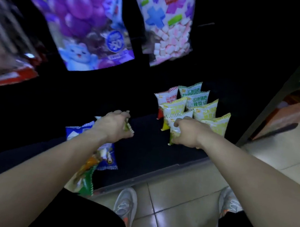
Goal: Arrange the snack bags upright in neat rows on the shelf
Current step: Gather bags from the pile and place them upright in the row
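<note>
Clutching a mostly hidden green crinkle-edged packet (128, 127), left hand (114, 125); right hand (187, 132), at its three o'clock, grips yellow-green plastic bag (173, 135), lettering blurred.

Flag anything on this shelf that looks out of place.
Two bags stand out: a blue bag and a green-orange bag lie flat at the front left of the shelf, the latter seemingly overhanging its edge, while the yellow bags stand upright in rows.
</note>
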A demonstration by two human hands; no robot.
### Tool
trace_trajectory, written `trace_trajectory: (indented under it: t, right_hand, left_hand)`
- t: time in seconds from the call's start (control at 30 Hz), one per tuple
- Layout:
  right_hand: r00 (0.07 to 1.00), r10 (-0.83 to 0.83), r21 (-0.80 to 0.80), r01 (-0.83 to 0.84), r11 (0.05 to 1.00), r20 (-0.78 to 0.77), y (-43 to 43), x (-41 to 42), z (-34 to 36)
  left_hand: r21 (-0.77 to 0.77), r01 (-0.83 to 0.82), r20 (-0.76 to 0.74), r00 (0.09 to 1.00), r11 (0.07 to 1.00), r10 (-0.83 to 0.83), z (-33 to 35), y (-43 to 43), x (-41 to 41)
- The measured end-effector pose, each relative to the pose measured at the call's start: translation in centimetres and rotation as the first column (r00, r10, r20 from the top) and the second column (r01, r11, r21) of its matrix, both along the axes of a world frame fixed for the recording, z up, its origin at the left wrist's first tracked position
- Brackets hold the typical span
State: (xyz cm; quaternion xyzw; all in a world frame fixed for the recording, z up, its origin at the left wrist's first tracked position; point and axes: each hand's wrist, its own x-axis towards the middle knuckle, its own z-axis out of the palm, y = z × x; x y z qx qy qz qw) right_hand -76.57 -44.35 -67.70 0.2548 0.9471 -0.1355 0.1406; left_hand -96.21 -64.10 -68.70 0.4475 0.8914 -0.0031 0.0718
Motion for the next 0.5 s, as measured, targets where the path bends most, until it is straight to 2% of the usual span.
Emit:
trace_trajectory:
  t: [0.2, 0.37, 0.5]
  right_hand:
    - [0.979, 0.200, 0.073, -0.202, 0.977, 0.032, -8.7, -3.0, 2.0]
    - [0.957, 0.291, 0.016, -0.291, 0.957, 0.002, -16.3, -7.2, 1.0]
    - [0.951, 0.309, -0.055, -0.309, 0.949, -0.021, -21.4, -11.5, -2.8]
  left_hand:
    - [-0.064, -0.173, 0.017, 0.985, 0.983, 0.174, 3.5, -15.6, -1.0]
    - [-0.047, -0.370, 0.062, 0.926, 0.928, 0.373, 3.2, -25.3, -2.6]
    - [0.033, -0.443, 0.119, 0.892, 0.896, 0.436, 0.5, -30.0, -4.1]
